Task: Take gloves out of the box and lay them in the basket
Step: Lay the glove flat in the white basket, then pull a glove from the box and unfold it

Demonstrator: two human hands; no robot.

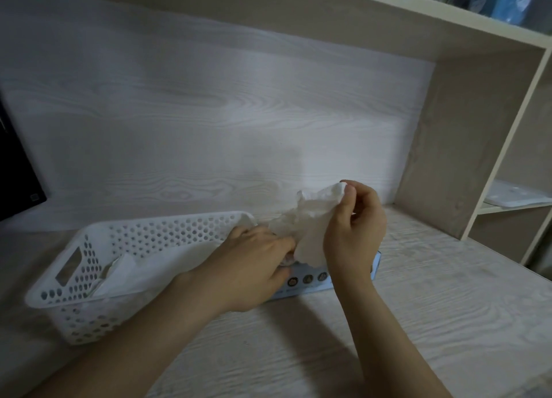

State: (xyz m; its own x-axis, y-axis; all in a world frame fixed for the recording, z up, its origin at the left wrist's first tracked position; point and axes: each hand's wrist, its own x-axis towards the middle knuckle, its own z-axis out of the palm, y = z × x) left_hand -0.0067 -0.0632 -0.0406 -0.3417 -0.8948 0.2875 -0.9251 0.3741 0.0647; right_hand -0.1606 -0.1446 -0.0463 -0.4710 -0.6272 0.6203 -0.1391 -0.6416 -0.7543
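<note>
As left hand (251, 266) and right hand (355, 230) pinch one glove (307, 218), one basket (167, 233), one box (310, 279)

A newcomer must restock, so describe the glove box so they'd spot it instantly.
On the pale wood-grain desk stands a white perforated plastic basket. Right of it lies a low light-blue box, marked by round icons along its side.

I'm looking at a pale wood-grain back panel (209, 99) across the upper left and centre, in dim, soft light. The desk top (448, 308) along the bottom has the same light grain. An overhead shelf (418, 12) crosses the upper right, an upright side panel (442, 146) drops below it, and a dark slab (15, 173) sits at the left edge.
</note>
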